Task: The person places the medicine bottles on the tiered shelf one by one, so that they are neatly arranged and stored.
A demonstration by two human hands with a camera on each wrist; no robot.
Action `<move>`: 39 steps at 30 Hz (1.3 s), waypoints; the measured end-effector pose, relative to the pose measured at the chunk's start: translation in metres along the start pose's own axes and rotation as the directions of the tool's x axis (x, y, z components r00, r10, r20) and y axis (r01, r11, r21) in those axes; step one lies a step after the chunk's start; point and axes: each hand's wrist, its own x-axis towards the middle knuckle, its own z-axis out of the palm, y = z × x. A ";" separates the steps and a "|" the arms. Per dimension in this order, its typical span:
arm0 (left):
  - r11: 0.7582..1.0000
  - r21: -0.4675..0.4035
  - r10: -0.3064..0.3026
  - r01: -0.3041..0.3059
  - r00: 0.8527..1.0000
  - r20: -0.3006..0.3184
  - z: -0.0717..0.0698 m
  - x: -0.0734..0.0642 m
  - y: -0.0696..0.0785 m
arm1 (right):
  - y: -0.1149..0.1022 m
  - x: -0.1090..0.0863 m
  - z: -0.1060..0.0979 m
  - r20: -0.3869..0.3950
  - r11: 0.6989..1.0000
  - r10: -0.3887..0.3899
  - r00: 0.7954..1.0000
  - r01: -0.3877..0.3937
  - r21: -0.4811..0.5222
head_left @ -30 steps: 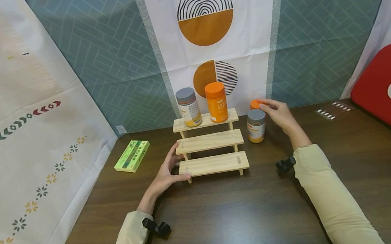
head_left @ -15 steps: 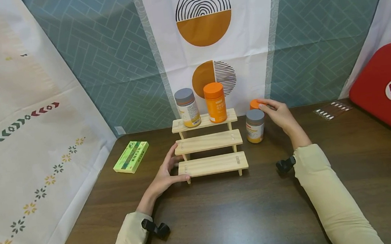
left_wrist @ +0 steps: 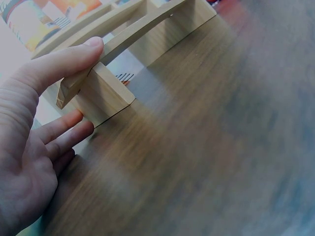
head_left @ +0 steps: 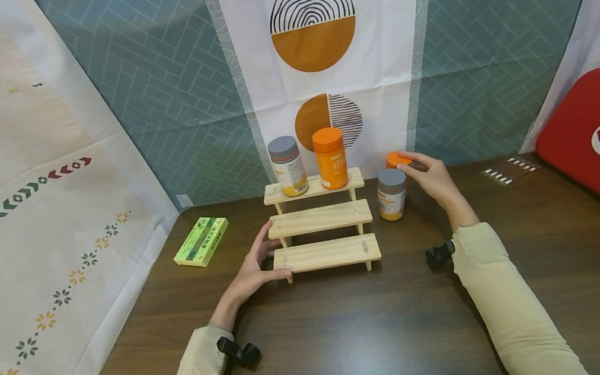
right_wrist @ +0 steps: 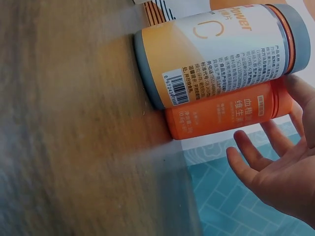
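A three-tier wooden shelf rack point(head_left: 327, 253) stands on the table, its left end gripped by my left hand point(head_left: 250, 269). In the left wrist view the thumb point(left_wrist: 83, 54) lies on the lowest shelf's end, the lower fingers beside its leg. My right hand point(head_left: 430, 182) pinches the orange lid of an orange pill bottle point(right_wrist: 221, 112) with thumb and forefinger; the other fingers are spread. That bottle stands upright, mostly hidden in the head view behind a grey-lidded pill bottle point(head_left: 392, 197). On the top tier are another grey-lidded bottle point(head_left: 289, 167) and an orange bottle point(head_left: 331, 159).
A green-and-yellow box point(head_left: 201, 241) lies left of the rack. At the back right lies a clear blister pack of white pieces point(head_left: 511, 170), near a red case point(head_left: 590, 132) with a white emblem. A patterned cloth point(head_left: 387, 84) hangs behind the table point(head_left: 345, 332).
My right hand has shifted slightly to the right with the orange bottle, so more of it shows beside the grey-lidded one. My left hand stays on the rack.
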 end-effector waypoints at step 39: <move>1.000 -0.006 0.001 -0.001 1.000 0.000 0.000 0.000 0.000 | -0.022 -0.001 0.002 -0.335 0.990 0.089 0.938 -0.046 0.133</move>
